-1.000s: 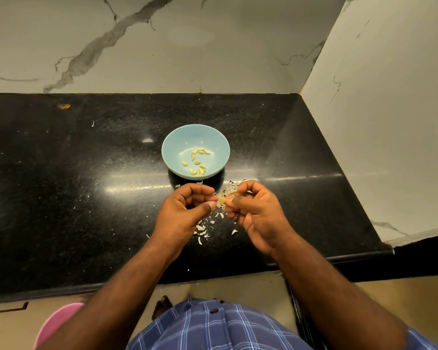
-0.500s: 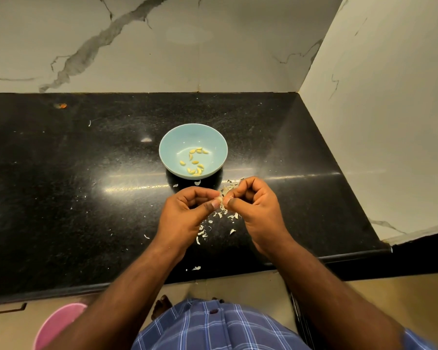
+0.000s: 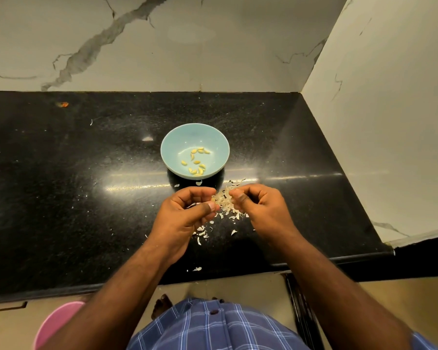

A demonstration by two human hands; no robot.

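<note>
Far left, below the front edge of the black surface [image 3: 61, 198], part of a pink tub [image 3: 58, 322], cut off by the frame. Toward the back left of that surface, a small orange speck [image 3: 63, 104]. Nearer the middle, the left hand [image 3: 185, 218], raised a little above the surface, with fingers curled in and thumb reaching rightward to pinch a tuft of papery skin [image 3: 221, 199] against the index fingertip; a pale sliver tucked under the curled fingers, too small to identify. Just beyond the hands, upright on the surface and well apart from the back wall, a light blue bowl [image 3: 167, 145] with a scatter of yellowish peeled cloves [image 3: 196, 162] at its bottom. Below and between the hands, loose skin scraps [image 3: 202, 233] strewn on the surface, with one more near the front edge. At the bottom, a blue checked shirt [image 3: 213, 327]. The tuft itself held in the air between both hands, near the bowl's front rim but not touching it. On its right side, the right hand [image 3: 261, 210], fingers bent and closed narrowly, thumb and fingertips gripping the same tuft. Far right, a white marble wall [image 3: 377, 122] along the side of the surface.
</note>
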